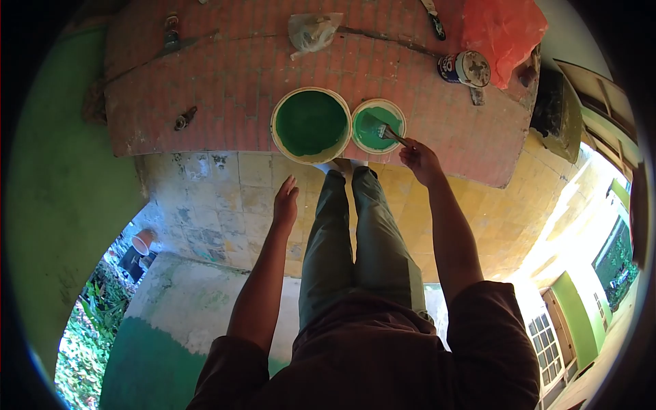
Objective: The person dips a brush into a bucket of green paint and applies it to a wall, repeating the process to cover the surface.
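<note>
My right hand (420,162) grips the handle of a paintbrush (391,134), its bristles down in the smaller paint tub (402,113). Green paint (370,130) covers the inside of that tub. Against its left side stands a larger bucket (275,130), which also has green paint (311,123) in it. Below the large bucket, my left hand (285,203) hangs apart from it, holding nothing, with the fingers loosely stretched out.
On the red tiled surface (232,102) lie a clear plastic bag (314,31), a labelled tin (471,68), a red plastic bag (502,34), a dark-handled tool (436,20) and a small dark object (185,118). A green wall (61,171) rises at the left.
</note>
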Demonstrator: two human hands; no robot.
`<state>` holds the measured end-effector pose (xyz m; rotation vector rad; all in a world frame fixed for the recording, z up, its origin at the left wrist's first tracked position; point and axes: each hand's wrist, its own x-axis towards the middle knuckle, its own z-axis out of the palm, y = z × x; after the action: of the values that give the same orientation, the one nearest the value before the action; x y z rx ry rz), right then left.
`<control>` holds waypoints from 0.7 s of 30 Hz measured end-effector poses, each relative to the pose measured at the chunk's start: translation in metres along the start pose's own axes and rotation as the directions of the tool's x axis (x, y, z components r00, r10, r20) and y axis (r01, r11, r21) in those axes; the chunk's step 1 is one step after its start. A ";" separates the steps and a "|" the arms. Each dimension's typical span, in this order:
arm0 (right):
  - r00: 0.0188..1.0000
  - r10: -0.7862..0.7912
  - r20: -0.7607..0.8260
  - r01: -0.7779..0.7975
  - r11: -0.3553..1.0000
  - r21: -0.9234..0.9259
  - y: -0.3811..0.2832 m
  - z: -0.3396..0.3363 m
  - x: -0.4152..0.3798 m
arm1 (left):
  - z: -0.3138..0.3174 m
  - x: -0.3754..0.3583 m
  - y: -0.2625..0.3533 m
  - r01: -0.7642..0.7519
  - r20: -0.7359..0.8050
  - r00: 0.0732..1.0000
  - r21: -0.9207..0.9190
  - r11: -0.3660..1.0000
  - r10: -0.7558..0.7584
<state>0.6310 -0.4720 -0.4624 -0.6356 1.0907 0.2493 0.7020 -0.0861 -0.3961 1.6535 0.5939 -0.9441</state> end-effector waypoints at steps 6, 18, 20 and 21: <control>0.974 -0.021 -0.226 0.019 1.000 -0.014 0.028 0.006 0.024 | 0.003 0.004 -0.013 0.021 0.065 0.998 0.068 0.997 -0.026; 0.708 -0.591 0.385 0.501 0.036 -0.865 0.005 0.061 -0.044 | 0.014 -0.012 -0.008 0.019 -0.001 1.000 0.002 1.000 -0.019; 0.733 -0.547 0.405 0.462 -0.036 -0.886 0.011 0.069 -0.048 | 0.014 -0.013 -0.010 0.014 0.004 1.000 0.008 1.000 -0.014; 0.759 -0.499 0.418 0.425 -0.105 -0.899 0.014 0.072 -0.049 | 0.014 -0.013 -0.013 0.012 0.006 1.000 0.018 1.000 -0.012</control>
<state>0.6553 -0.4127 -0.4024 -2.3228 0.4714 0.3272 0.6813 -0.0943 -0.3939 1.6640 0.5931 -0.9654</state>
